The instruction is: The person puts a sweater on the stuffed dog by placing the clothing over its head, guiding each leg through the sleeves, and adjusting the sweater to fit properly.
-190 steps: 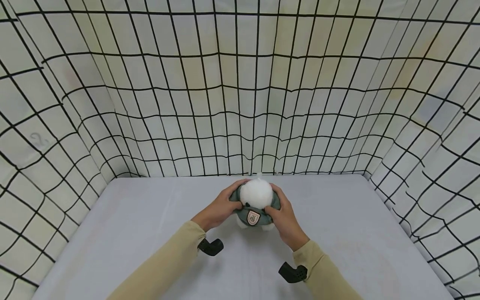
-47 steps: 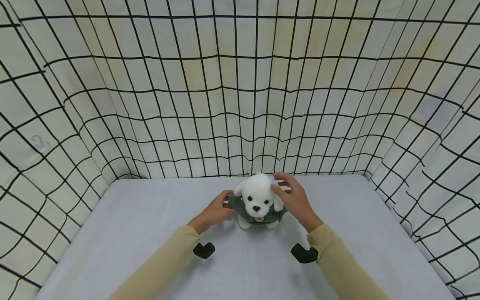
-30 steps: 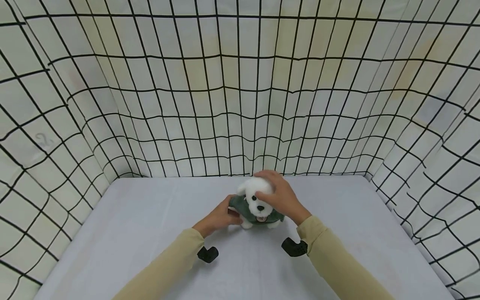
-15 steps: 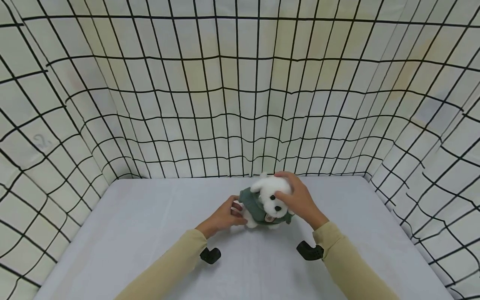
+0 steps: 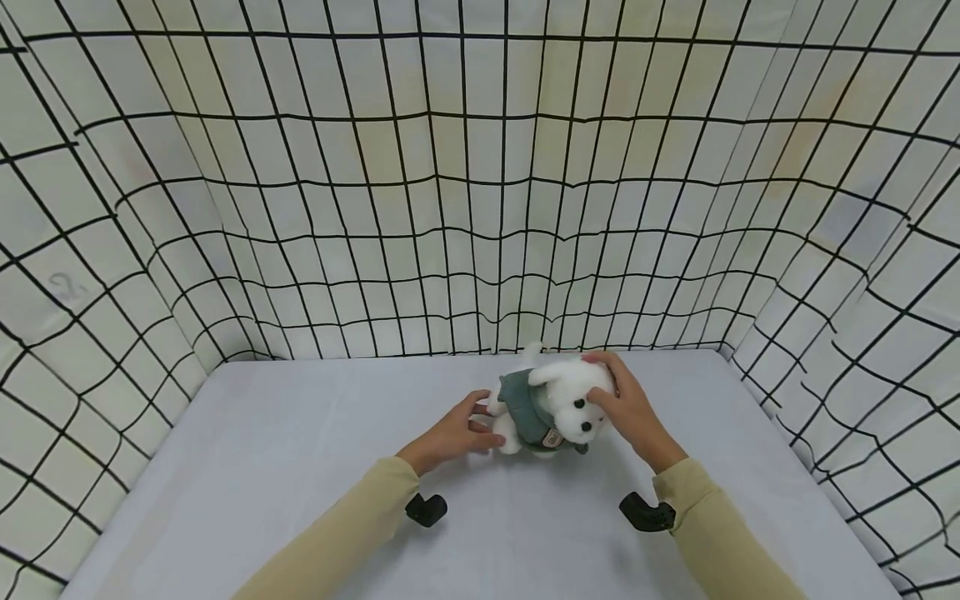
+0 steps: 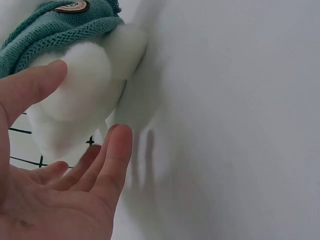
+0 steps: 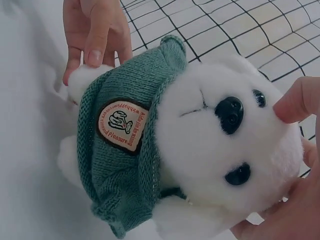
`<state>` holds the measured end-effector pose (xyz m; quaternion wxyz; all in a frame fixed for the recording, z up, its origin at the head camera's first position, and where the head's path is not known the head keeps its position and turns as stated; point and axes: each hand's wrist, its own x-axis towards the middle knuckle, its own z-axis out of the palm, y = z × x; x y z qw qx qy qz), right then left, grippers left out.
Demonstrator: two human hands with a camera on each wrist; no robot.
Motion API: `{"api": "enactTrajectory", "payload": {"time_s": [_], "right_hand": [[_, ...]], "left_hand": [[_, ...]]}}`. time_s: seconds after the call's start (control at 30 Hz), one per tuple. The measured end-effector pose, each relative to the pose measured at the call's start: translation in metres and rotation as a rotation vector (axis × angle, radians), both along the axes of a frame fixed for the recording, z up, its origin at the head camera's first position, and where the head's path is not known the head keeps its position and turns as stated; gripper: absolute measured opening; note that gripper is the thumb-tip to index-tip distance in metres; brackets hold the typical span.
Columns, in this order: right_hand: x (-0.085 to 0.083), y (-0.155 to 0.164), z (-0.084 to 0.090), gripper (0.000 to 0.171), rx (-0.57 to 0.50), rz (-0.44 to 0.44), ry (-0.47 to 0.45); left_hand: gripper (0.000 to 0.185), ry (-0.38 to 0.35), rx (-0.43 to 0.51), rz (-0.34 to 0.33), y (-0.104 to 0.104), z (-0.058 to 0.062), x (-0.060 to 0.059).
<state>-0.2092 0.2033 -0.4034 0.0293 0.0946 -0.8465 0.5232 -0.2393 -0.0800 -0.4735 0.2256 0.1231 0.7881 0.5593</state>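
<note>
A white plush dog (image 5: 572,392) in a green knitted sweater (image 7: 125,120) leans over to the right in the head view, its head toward my right hand (image 5: 633,412). That hand grips the head, the thumb (image 7: 300,100) on the face near one eye and the other fingers behind. My left hand (image 5: 453,433) is by the dog's hind legs, its fingers spread and loosely bent. In the left wrist view the left thumb (image 6: 45,80) overlaps a white leg (image 6: 85,75). A shield-shaped patch (image 7: 122,125) shows on the sweater's chest.
The dog is over a white table (image 5: 300,467), close to its far edge. Black netting (image 5: 502,242) in front of pale walls surrounds the table at the back and sides. A black wrist device (image 5: 647,512) hangs below each sleeve.
The sweater, at first over the dog's face, now lies below it. From upright, the dog has tipped and shifted rightward with my right hand. My left hand has moved from its side to its legs.
</note>
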Motion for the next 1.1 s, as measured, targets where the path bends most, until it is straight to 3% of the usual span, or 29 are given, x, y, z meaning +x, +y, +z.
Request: {"api": "enactTrajectory", "payload": {"time_s": [0.17, 0.4, 0.57, 0.73, 0.9, 1.1], "right_hand": [[0.0, 0.006, -0.006, 0.047, -0.073, 0.042, -0.009], [0.0, 0.006, -0.006, 0.048, -0.148, 0.06, -0.015], [0.0, 0.006, -0.004, 0.048, -0.178, 0.065, 0.004], [-0.002, 0.003, -0.007, 0.051, -0.196, 0.078, -0.008], [-0.002, -0.002, -0.011, 0.055, -0.206, 0.097, -0.025], [-0.006, -0.008, -0.023, 0.054, -0.189, 0.121, -0.054]], "left_hand": [[0.087, -0.045, 0.05, -0.031, 0.004, 0.001, 0.0], [0.08, -0.111, 0.199, -0.024, 0.01, 0.0, 0.0], [0.076, -0.066, 0.23, -0.006, 0.008, 0.004, -0.002], [0.074, -0.018, 0.221, 0.02, -0.002, 0.015, -0.002], [0.075, 0.026, 0.176, 0.051, -0.01, 0.027, 0.001], [0.07, 0.081, 0.105, 0.074, -0.022, 0.033, 0.0]]}}
